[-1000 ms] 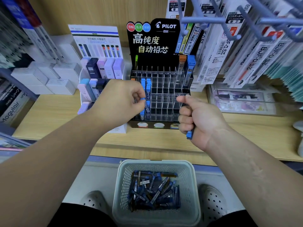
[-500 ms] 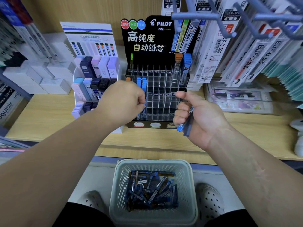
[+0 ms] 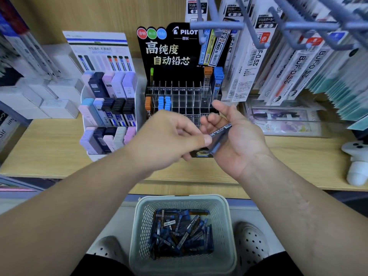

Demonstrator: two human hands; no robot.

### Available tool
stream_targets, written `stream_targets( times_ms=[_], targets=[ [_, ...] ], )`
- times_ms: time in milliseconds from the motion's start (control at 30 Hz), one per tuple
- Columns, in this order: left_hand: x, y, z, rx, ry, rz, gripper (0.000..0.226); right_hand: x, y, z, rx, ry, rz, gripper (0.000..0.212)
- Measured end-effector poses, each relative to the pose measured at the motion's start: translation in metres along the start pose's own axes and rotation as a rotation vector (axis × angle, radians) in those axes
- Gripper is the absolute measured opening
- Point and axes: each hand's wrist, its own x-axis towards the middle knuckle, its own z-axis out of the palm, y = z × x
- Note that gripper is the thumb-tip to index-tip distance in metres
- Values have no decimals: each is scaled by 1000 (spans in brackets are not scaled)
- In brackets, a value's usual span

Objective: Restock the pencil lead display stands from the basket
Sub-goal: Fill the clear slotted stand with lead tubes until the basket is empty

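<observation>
Two lead tubes (image 3: 220, 136), maybe more, lie across the right hand (image 3: 243, 140) - palm up, fingers loosely curled, not clamped. Left hand (image 3: 169, 140) pinches their near end between thumb and forefinger, just in front of the Pilot stand (image 3: 191, 92). I'd draw one out lengthwise, keep the palm level, and read the grade before choosing a slot. Basket (image 3: 139, 226) below is well stocked. Half a second ago the left fist was at the slots - the right gripped tight.

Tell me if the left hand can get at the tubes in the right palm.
Likely yes: the left hand pinches a lead tube lying across the right hand's open palm, nothing between.
</observation>
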Motion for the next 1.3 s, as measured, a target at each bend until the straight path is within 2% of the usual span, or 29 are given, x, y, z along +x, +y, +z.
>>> stream_targets(
  times_ms=[133, 233, 333, 400, 467, 567, 633, 700, 900, 1133, 1233, 1300],
  targets=[
    [-1, -4, 10, -218, -4, -97, 5, 2, 5, 0, -158, 58, -40, 39],
    [-2, -2, 11, -319, 36, -126, 7, -1, 6, 1, -231, 114, -57, 42],
    [-1, 0, 5, -355, 110, -127, 6, -5, 7, 2, -235, 47, 33, 47],
    [2, 0, -7, -369, 171, -116, 4, -4, 8, 1, -293, 9, 52, 40],
    [5, 0, -23, -381, 216, -81, 3, -3, 10, -2, -374, -26, 21, 29],
    [8, -5, -43, -391, 275, -10, 6, -1, 13, -6, -521, -88, -51, 27],
    [9, -8, -53, -295, 308, 56, 8, -1, 15, -6, -588, -100, -61, 23],
    [9, -12, -60, -99, 338, 111, 10, -1, 16, -6, -592, -83, -43, 23],
    [9, -26, -55, 387, 262, 165, 8, 1, 16, -6, -526, -81, 5, 21],
    [20, -33, -45, 635, 265, 280, 4, -1, 13, -7, -521, -63, 0, 23],
    [24, -39, -42, 671, 259, 284, 2, 0, 11, -10, -519, -62, -5, 23],
    [26, -41, -39, 697, 259, 285, 10, 0, 9, -12, -522, -61, -5, 24]
  ],
)
